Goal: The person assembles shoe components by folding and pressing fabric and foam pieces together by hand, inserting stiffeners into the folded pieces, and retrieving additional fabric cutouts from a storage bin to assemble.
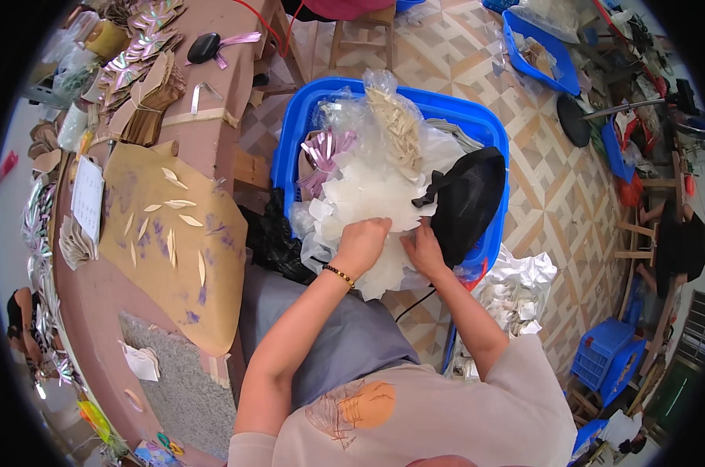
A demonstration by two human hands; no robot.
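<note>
A pile of thin white scalloped sheets [368, 191], petal-like at the edges, spreads over the near side of a blue plastic basket [495, 128] and hangs toward my lap. My left hand [363, 246], a beaded bracelet on its wrist, is closed with its fingertips pinching the sheets. Close by on the right, my right hand [425, 251] grips their edge between thumb and fingers. Whether each hand has one sheet or several is hidden. Beside my right hand lies a black cloth or bag [469, 202]. Pink-purple ribbon strips [321, 159] and a clear bag of beige pieces [393, 128] fill the far side.
At left, a table holds brown paper [173, 241] with cream petal-shaped pieces, bundled brown pieces [144, 109] and a grey mat [177, 381]. White crumpled material [520, 292] sits on the floor at right. Farther off are a blue bin [541, 58] and stacked blue crates [605, 354].
</note>
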